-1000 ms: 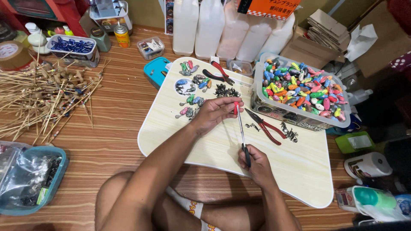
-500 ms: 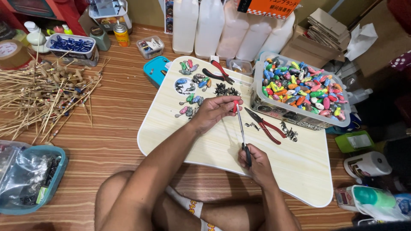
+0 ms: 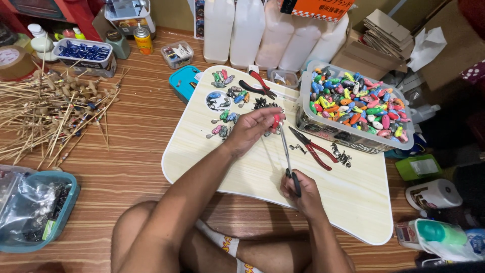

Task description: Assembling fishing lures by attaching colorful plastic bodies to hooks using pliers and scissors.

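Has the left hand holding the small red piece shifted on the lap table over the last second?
No. The left hand sits just right of the dark hook pile, pinching the red piece as before.

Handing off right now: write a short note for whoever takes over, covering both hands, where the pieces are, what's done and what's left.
Left hand: pinches a small red piece at the tip of the thin tool.
Right hand: grips that tool's black handle, over the pale board.
Things: coloured pieces fill the clear tray; small sorted groups lie on the board; red-handled pliers and metal bits are beside the tool.
Done: several groups laid out.
Left: the red piece is in hand; the tray is full.
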